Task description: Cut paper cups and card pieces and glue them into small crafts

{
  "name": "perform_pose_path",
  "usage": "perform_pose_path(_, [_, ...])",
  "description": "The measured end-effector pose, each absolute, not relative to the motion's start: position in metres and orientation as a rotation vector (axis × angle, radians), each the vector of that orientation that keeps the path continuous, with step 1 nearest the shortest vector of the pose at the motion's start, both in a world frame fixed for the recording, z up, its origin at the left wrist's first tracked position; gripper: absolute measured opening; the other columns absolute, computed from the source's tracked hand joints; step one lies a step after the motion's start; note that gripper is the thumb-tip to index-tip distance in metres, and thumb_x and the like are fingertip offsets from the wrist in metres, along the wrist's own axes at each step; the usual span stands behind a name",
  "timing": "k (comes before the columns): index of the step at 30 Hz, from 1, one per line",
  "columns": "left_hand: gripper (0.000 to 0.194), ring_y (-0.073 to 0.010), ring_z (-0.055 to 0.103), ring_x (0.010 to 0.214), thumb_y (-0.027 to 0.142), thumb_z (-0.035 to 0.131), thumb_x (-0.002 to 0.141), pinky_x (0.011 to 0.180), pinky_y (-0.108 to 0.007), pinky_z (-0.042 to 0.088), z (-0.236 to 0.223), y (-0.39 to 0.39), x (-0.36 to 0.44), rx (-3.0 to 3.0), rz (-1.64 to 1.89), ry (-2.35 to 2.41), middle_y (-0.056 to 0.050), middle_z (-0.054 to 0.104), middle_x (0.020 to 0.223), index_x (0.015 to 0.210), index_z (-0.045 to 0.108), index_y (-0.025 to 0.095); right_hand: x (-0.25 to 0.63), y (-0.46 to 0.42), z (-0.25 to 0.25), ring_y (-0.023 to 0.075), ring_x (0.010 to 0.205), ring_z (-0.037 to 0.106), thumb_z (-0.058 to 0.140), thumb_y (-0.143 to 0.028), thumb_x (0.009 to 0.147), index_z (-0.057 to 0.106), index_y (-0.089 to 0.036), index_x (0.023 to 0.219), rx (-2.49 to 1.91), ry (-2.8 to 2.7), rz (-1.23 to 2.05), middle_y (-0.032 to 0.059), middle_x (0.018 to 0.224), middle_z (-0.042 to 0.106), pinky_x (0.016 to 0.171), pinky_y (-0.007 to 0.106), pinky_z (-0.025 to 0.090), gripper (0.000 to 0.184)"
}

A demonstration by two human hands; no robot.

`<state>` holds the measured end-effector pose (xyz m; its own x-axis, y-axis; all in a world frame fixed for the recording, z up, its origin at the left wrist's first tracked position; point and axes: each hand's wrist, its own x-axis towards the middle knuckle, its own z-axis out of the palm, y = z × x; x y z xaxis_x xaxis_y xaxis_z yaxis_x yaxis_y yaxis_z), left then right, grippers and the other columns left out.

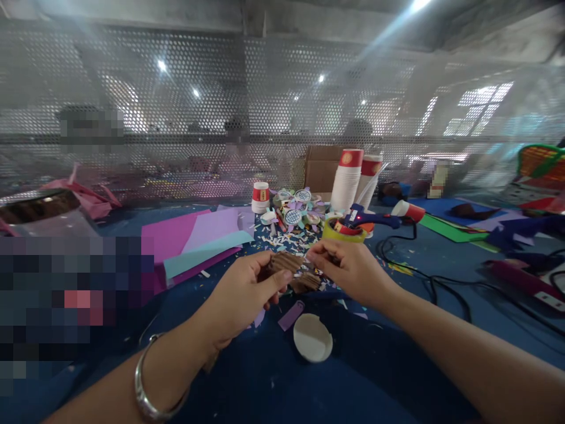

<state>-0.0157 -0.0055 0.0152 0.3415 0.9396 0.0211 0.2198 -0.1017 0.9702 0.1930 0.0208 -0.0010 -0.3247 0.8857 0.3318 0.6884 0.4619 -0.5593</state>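
Note:
My left hand (251, 288) pinches a brown piece of corrugated cardboard (286, 262) between thumb and fingers. My right hand (348, 265) is at the cardboard's right edge, its fingertips pressed together; whatever they hold is too small to make out. Another bit of brown corrugated cardboard (306, 282) shows just below the held one. Nearer to me lies a cut-down white paper cup bottom (312, 338), open side up. Beside it is a small purple paper strip (291, 315). Beyond my right hand, a blue hot glue gun (375, 219) rests on a roll of yellow tape (344, 231).
Paper scraps and small round paper pieces (293, 217) are heaped ahead. Stacked paper cups (346, 185) stand behind, near a cardboard box (324, 168). Coloured paper sheets (176, 235) lie left. A black cord (432, 277) and purple power strip (516, 280) are right. Another person sits at left.

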Motion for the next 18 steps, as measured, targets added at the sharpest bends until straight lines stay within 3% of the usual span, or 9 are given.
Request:
perform_pose_path(6, [0.033,-0.0097,0.046,0.050,0.045,0.055,0.088,0.045,-0.021,0.034,0.011,0.001,-0.018,1.573,0.986,1.208,0.002,0.052,0.059,0.080,0.068,0.016,0.207,0.030,0.001,0.0139,0.058,0.053,0.051,-0.028,0.091,0.062,-0.019,0.078,-1.501,-2.238,0.271,0.0000,0.067,0.062,0.052,0.025,0.032,0.019])
perform_pose_path(11, [0.027,-0.0127,0.058,0.062,0.039,0.063,0.085,0.055,-0.022,0.044,0.010,0.004,-0.021,1.531,0.969,1.163,-0.005,0.066,0.071,0.081,0.072,0.014,0.218,0.041,-0.006,0.0166,0.064,0.056,0.061,-0.019,0.079,0.064,-0.020,0.073,-1.598,-2.339,0.240,0.0011,0.070,0.065,0.054,0.025,0.030,0.006])
perform_pose_path(18, [0.019,-0.0129,0.062,0.074,0.031,0.067,0.083,0.062,-0.021,0.045,0.013,0.003,-0.022,1.178,0.979,1.001,-0.006,0.069,0.086,0.090,0.073,0.015,0.218,0.038,-0.003,0.0171,0.068,0.057,0.060,-0.019,0.079,0.063,-0.020,0.074,-1.574,-2.477,0.248,0.0026,0.076,0.064,0.058,0.026,0.032,0.006])
